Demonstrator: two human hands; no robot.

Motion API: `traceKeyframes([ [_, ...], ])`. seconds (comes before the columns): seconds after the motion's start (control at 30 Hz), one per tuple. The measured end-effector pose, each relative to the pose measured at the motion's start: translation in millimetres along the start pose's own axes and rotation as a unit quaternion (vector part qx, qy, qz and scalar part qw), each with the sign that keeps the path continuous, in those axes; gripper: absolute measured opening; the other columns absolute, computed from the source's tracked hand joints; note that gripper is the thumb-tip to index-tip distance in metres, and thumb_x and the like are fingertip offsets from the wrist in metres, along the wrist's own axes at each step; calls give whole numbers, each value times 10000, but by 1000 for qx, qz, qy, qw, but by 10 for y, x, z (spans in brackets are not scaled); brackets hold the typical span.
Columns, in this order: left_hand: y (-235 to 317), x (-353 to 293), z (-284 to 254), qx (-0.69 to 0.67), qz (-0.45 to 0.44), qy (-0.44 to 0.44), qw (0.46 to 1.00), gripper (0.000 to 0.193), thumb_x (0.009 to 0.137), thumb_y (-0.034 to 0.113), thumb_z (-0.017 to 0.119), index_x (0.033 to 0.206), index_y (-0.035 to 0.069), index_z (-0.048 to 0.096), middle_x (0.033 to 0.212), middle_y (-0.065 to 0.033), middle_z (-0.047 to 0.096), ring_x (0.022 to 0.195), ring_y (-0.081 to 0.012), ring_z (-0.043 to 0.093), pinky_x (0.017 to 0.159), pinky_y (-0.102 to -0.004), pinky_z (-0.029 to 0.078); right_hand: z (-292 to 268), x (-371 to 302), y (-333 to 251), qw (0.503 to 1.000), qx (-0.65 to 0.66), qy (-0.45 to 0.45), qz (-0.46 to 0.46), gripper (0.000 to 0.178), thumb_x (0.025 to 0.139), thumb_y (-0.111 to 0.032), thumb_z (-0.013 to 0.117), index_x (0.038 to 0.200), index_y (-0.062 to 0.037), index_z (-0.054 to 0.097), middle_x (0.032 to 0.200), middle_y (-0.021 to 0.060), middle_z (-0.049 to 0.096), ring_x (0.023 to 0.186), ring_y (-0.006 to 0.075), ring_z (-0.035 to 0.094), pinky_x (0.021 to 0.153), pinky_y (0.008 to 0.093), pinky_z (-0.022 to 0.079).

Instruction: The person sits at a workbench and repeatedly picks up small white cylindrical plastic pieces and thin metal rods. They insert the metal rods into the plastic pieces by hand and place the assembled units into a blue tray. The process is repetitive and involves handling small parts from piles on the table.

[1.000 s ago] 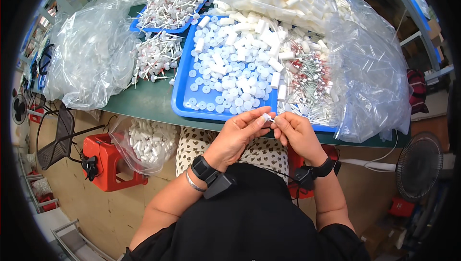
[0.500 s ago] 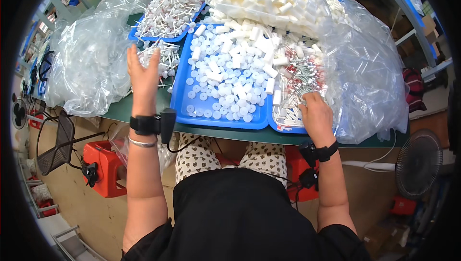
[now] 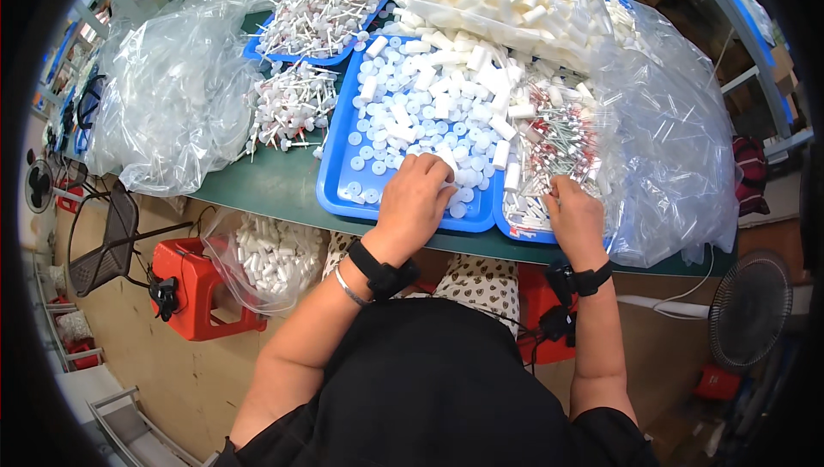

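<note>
Over the front of a blue tray (image 3: 336,171) my left hand (image 3: 414,201) is curled, fingertips down among translucent white discs (image 3: 369,154) and a few white foam cylinders (image 3: 376,46). What its fingers pinch, if anything, is hidden. Farther right, my right hand (image 3: 575,216) has thumb and fingers drawn together at the near part of a second blue tray (image 3: 525,233). Beside its fingertips lie thin white sticks (image 3: 522,208), with metal pins with red parts (image 3: 562,142) behind them. I cannot make out anything in that pinch.
At the back left a blue tray (image 3: 253,48) bears white-stemmed pieces with discs, and a loose heap of such pieces (image 3: 292,102) lies nearer. A large bag of foam cylinders (image 3: 506,3) bulges behind. Clear plastic bags (image 3: 172,98) flank the work. Below hangs another bag of cylinders (image 3: 275,257).
My left hand has swung right and nearer from the loose heap into the disc tray, its fingers going from spread to curled. My right hand stays at the sticks, with its fingers still together.
</note>
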State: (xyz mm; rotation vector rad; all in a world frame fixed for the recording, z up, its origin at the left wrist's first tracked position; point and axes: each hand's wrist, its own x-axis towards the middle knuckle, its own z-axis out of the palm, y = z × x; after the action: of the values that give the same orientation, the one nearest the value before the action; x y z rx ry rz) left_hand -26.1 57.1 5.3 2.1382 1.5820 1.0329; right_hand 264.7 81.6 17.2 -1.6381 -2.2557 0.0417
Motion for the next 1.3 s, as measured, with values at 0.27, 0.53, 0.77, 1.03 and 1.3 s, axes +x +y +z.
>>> traceKeyframes([
  [0.27, -54, -20, -43, -80, -46, 53, 994, 177, 870, 50, 761, 1034, 41, 695, 924, -114, 675, 795, -256, 655, 691, -356, 528, -52, 14, -22, 993, 105, 46, 2, 151, 898, -80, 715, 1038, -28, 694, 932, 129, 696, 719, 316, 670, 651, 405, 520],
  [0.53, 33, 5, -34, -243, -97, 89, 961, 151, 936, 55, 735, 1087, 43, 738, 1054, -68, 692, 796, -147, 648, 727, -279, 536, -275, 12, -260, 969, 215, 119, 36, 127, 877, -73, 759, 974, -8, 710, 786, 106, 680, 616, 241, 590, 609, 361, 475],
  [0.77, 202, -146, 12, -637, -361, -53, 679, 185, 1000, 148, 698, 1122, 9, 683, 1050, -83, 725, 860, -114, 693, 769, -244, 574, -501, -102, -736, 968, 170, 90, -163, 84, 853, -92, 779, 889, -57, 712, 749, 57, 648, 686, 248, 570, 658, 381, 414],
  [1.03, 274, -269, 5, -761, -380, -86, 519, 214, 1044, 183, 635, 1148, -4, 634, 1090, -98, 717, 961, -149, 708, 898, -268, 594, -480, -167, -832, 973, 93, 74, -196, 128, 830, -74, 769, 935, -58, 697, 764, 50, 576, 706, 249, 541, 666, 388, 411],
  [1.3, 320, -281, 9, -739, -383, -83, 548, 266, 1028, 151, 654, 1230, -19, 621, 1072, -81, 709, 935, -137, 716, 874, -250, 609, -509, -197, -869, 971, 74, 69, -217, 160, 831, -78, 766, 970, -59, 688, 764, 52, 551, 706, 248, 528, 665, 386, 408],
])
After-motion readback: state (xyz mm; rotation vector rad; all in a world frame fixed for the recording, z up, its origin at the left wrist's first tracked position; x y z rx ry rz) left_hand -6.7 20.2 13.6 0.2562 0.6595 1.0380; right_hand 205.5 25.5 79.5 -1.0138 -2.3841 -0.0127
